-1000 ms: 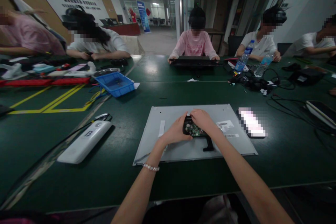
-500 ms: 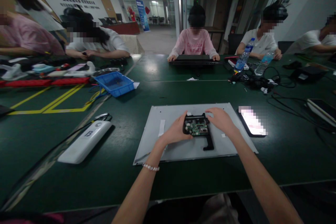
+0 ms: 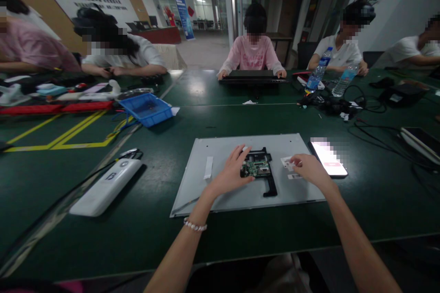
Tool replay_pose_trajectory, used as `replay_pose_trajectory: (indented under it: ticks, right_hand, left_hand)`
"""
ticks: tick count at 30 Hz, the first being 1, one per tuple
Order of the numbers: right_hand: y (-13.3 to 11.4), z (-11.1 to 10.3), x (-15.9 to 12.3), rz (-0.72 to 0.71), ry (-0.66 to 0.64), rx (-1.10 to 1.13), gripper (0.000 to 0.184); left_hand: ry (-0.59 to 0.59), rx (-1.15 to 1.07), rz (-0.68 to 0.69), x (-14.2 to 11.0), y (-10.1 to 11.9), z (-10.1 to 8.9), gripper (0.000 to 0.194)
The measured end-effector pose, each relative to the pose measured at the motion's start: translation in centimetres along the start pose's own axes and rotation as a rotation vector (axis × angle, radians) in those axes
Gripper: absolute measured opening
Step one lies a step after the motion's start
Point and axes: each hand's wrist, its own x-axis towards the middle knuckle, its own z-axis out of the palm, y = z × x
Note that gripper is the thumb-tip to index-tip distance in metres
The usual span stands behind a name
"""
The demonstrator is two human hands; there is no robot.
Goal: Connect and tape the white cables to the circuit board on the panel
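A black plastic bracket point(image 3: 271, 186) with a green circuit board point(image 3: 260, 168) in it lies on a flat light-grey panel point(image 3: 223, 145). My left hand point(image 3: 229, 175) rests over the left side of the bracket, fingers stretched and thumb apart, covering that edge. To the right of the bracket, my right hand point(image 3: 310, 170) is closed in a pinch over a white printed label point(image 3: 286, 163) on the panel. Whether anything is between its fingertips I cannot make out. Another small label point(image 3: 294, 176) lies just below. A white strip point(image 3: 208, 167) is on the panel's left part.
A lit phone point(image 3: 328, 158) lies by the panel's right edge. At left is a white power bank point(image 3: 107, 187) with cables. Farther off are a blue basket point(image 3: 147, 111), two water bottles point(image 3: 319, 69) and tangled black cables point(image 3: 330, 104). Several people sit around the table.
My right hand has left the bracket's upper right corner and moved right to the label, its fingers now pinched. My left hand has loosened and lies more over the bracket's left side.
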Motion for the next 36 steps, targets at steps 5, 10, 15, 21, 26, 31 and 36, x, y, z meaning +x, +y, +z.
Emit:
replay_pose_trajectory:
  ticks: [5, 10, 15, 21, 26, 31, 36]
  right_hand:
    - [-1.2, -0.3, -0.2, -0.007, -0.003, 0.317, 0.018]
    - [-2.7, 1.4, -0.3, -0.003, -0.040, 0.649, 0.024]
    - [-2.8, 3.1, -0.4, -0.024, -0.044, 0.693, 0.022]
    - [-2.8, 4.2, -0.8, -0.090, 0.048, 0.658, 0.019]
    - [-3.0, 4.2, -1.0, -0.164, 0.189, 0.549, 0.017]
    - [-2.7, 3.6, -1.0, -0.030, 0.117, 0.722, 0.022]
    - [-2.4, 3.6, -0.9, -0.030, 0.085, 0.738, 0.023]
  left_hand:
    - [0.029, 0.049, 0.064, 0.2, 1.2, 0.5, 0.072]
    - [0.006, 0.124, 0.171, 0.5, 2.7, 2.0, 0.056]
    - [-0.002, 0.245, 0.209, 0.6, 3.1, 3.2, 0.046]
    - [0.006, 0.440, 0.265, 0.6, 3.1, 3.6, 0.040]
    - [0.006, 0.513, 0.270, 0.6, 3.2, 3.7, 0.039]
    - [0.019, 0.486, 0.220, 0.7, 3.2, 3.8, 0.050]
    - [0.018, 0.501, 0.222, 0.7, 3.3, 3.8, 0.049]
